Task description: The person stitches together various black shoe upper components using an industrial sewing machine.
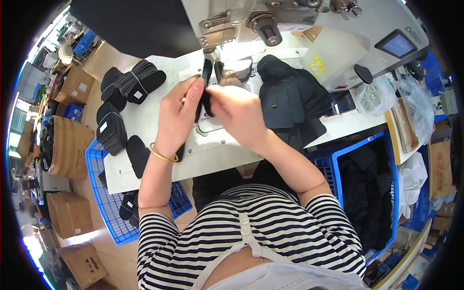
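Fingers of the left hand (pixel 181 108) are drawn together with the thumb, and they pinch the left side of a narrow black piece (pixel 206 89), which stands between the two hands, just in front of the sewing head (pixel 232 70). The right hand (pixel 237 111) is curled in, with its fingers touching or almost touching the other side of this piece; it is blurred, so I cannot tell if it grips. Around the left wrist there is a gold bracelet (pixel 163 153). Both hands are above the white counter (pixel 193 166), near its front edge. To the right of the right hand lies a loose heap of black pieces (pixel 282 99), overlapping one another. To the left of the left hand are tied bundles of rounded black pieces (pixel 140 81), some with a white label, and nearer to the person one flat black oval (pixel 138 157) rests alone. Behind the heap rises the pale body of the machine (pixel 338 58), with a small screen (pixel 397 43); at its right is a clear bag with pale cord (pixel 371 100). Lower down, a blue crate (pixel 90 157) stands at the left and a blue basket (pixel 336 176), filled with dark material, at the right. Farther left, brown cartons (pixel 72 150) stand on the floor.
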Demonstrator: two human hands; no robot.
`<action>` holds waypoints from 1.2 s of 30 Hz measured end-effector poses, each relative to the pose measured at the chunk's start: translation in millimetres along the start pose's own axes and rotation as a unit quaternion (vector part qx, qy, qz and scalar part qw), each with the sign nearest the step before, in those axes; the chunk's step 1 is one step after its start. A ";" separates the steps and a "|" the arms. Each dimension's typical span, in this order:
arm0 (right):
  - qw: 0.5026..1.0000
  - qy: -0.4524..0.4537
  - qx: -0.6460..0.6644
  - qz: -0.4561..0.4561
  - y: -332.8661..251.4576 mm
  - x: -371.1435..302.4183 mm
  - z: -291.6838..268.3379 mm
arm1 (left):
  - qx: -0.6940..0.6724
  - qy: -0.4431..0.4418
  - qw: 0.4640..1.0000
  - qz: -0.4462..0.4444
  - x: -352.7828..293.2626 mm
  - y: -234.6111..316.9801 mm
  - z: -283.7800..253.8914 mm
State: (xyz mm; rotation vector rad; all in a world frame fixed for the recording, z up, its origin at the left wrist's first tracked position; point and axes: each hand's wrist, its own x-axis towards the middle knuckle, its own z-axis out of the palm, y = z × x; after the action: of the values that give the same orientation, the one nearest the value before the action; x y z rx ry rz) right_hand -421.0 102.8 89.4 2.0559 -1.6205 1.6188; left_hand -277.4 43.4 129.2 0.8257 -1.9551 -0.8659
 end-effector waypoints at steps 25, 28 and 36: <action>0.844 -0.080 0.376 0.374 -12.6 -44.6 41.1 | -0.392 0.017 0.904 -0.171 -102.1 -78.3 -19.8; 0.810 -0.066 0.451 0.368 -7.7 -43.2 44.2 | -0.408 0.046 0.893 -0.187 -103.0 -78.6 -26.7; 0.837 -0.095 0.457 0.285 -16.6 -59.7 19.2 | -0.310 0.153 0.928 -0.140 -131.0 -56.4 4.9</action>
State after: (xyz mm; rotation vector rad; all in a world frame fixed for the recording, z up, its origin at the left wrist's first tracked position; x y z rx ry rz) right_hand -389.6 138.7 45.4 2.2333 -1.8556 2.9490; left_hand -210.6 117.8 27.3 0.7995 -1.1925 -1.3412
